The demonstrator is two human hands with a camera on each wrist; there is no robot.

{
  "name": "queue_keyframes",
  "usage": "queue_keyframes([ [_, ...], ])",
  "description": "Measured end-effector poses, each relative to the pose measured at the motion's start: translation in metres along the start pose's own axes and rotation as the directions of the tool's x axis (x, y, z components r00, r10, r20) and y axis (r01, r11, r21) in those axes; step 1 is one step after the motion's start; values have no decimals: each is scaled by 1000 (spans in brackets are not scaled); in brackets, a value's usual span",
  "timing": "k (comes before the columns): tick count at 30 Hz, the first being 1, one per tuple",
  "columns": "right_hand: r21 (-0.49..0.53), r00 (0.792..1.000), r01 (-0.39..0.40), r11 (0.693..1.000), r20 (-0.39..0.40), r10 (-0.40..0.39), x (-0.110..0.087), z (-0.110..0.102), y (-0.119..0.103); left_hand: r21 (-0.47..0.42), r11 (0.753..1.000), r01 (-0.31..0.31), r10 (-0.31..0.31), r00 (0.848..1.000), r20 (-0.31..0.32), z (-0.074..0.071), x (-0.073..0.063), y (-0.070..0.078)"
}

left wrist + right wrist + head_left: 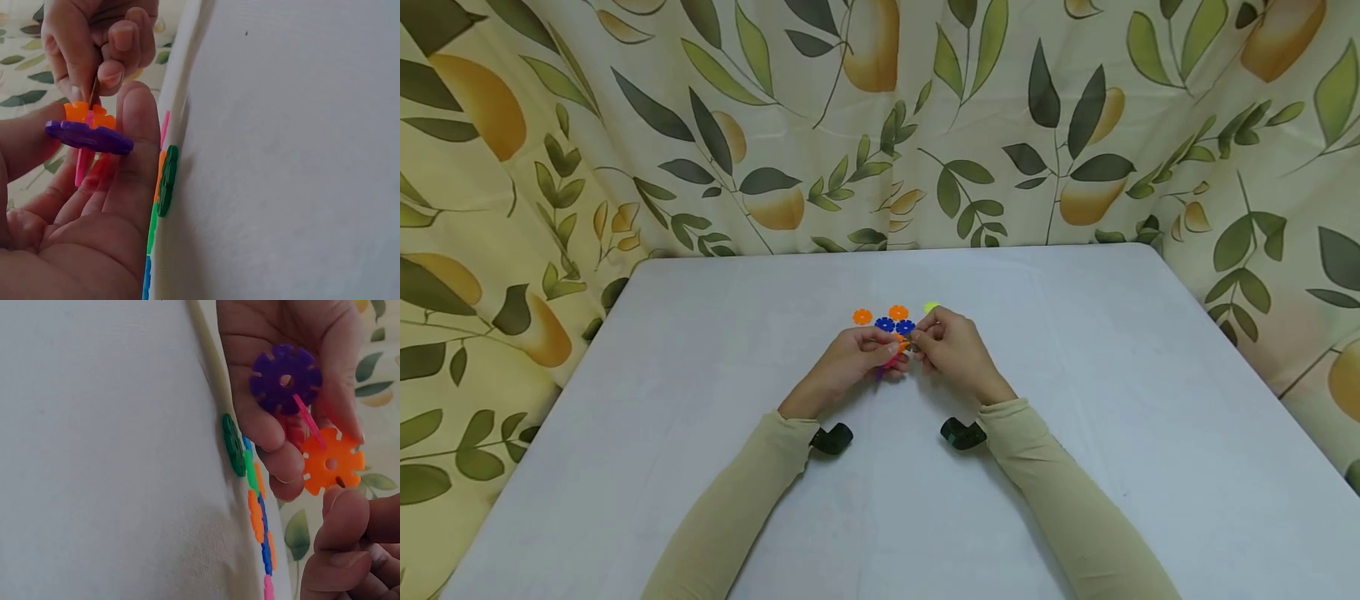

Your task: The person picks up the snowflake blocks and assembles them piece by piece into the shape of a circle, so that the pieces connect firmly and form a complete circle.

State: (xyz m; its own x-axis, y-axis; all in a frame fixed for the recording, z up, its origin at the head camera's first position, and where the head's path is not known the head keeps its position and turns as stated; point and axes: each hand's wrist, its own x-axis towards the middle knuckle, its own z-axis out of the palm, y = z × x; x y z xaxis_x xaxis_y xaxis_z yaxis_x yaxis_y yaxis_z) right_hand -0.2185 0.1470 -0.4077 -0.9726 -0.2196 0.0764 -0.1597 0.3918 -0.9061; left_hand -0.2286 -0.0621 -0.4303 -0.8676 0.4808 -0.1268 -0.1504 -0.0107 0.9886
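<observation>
Thumb and fingers of my left hand (850, 360) hold a small joined group of notched plastic discs. The group has a purple disc (275, 365), a pink disc (306, 419) seen nearly edge-on, and an orange disc (328, 447). My right hand (958, 346) pinches a thin brownish piece (94, 92) between thumb and index finger. Its edge meets the orange disc at a notch; how deep it sits cannot be seen. Most of this piece is hidden by the right fingers.
Beyond the hands, loose discs lie on the white-covered table (1075, 483): orange (862, 317), blue (884, 325), yellow-green (932, 307), and others. A dark green disc (232, 445) shows in both wrist views. Leaf-and-fruit patterned cloth (1037, 167) hangs behind the table.
</observation>
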Motion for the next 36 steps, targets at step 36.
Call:
queue_keyframes([
  [36, -382, 954, 212, 900, 280, -106, 1, 34, 3, -207, 976, 70, -116, 969, -218, -46, -5, 3],
])
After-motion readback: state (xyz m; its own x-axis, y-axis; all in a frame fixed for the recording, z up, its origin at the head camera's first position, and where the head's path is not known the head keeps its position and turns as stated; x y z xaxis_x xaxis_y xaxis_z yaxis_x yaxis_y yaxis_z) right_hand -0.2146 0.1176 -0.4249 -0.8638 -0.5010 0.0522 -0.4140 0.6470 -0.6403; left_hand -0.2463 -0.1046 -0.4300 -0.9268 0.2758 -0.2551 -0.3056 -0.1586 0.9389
